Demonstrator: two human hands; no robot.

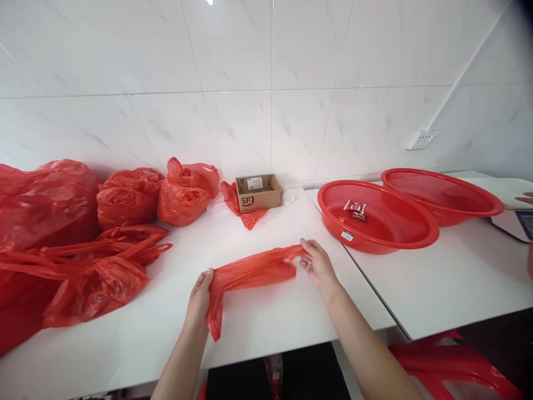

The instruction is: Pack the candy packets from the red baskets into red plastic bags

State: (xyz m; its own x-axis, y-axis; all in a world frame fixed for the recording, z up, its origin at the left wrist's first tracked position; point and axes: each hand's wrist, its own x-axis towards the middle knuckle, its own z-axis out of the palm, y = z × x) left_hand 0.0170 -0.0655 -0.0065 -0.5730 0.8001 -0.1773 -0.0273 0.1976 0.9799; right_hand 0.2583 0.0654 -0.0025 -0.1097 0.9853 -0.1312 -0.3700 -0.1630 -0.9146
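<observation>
A thin red plastic bag (pixel 254 271) is stretched between my two hands above the white table, looking flat and unfilled. My left hand (pixel 201 291) grips one end of it, and a loose corner hangs down beside the fingers. The other end is pinched by my right hand (pixel 317 260), held a little higher, with thumb and forefinger together. Beyond the bag, a small cardboard box (pixel 261 199) stands by the wall, partly on another red plastic bag (pixel 249 219).
Several filled red bags (pixel 187 191) crowd the left side. Two red plastic baskets (pixel 333 222) stand at the right, the nearer holding small wrapped packets (pixel 356 209). Another person's hand (pixel 525 198) shows near a scale (pixel 516 222) at the far right. A red stool (pixel 453 366) is below the table.
</observation>
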